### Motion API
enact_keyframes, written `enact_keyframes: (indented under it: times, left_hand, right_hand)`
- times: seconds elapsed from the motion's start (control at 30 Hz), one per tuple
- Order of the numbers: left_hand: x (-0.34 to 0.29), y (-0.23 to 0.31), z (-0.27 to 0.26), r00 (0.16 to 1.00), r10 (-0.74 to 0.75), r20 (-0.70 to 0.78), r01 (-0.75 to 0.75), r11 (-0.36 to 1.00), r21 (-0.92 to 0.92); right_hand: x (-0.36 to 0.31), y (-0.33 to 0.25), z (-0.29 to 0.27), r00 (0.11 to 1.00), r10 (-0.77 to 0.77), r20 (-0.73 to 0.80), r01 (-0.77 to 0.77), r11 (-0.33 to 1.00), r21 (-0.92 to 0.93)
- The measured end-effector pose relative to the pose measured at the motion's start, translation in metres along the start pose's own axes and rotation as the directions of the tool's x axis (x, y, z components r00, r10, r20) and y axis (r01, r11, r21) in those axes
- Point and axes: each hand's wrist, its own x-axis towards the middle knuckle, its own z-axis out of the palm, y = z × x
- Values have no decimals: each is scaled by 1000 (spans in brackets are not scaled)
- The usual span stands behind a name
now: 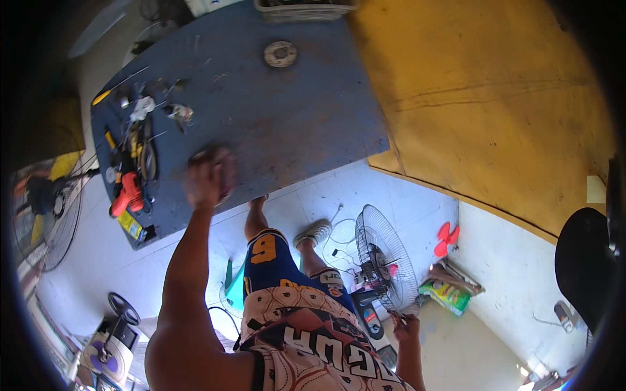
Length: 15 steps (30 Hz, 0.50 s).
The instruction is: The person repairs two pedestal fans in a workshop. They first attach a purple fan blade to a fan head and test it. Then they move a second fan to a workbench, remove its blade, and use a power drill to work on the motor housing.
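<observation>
My left hand [206,177] is on the near edge of the blue-grey tabletop [280,117], smeared by motion. Its fingers are bent over a dark reddish bundle [225,173] that looks like a rag. Low at my right side, my right hand [407,327] is closed, its fingertips pinched at a small dark thing too unclear to name. Just beyond those fingertips is the wire cage of a standing fan [391,274]. To the left of my left hand lie a red-orange power tool [128,194], pliers [149,159] and a yellow-handled screwdriver [101,98].
A round disc [280,54] and a pale tray [306,12] are at the table's far side. A yellow board surface [482,98] adjoins on the right. Red fan blades [447,239] and a green-yellow bag [447,296] lie on the floor. Another fan [55,202] stands left.
</observation>
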Motion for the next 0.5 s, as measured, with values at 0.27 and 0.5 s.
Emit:
enact_keyframes:
  times: [0.27,0.5]
  left_hand:
    - [-36,15,-6,651,-742,-159,758,649,72]
    - [72,108,19,997,-61,54,64,996,-57]
  right_hand:
    - [17,-1,23,947,-287,141,315,917,-246]
    - [-19,6,17,906,-410,102,420,851,-316]
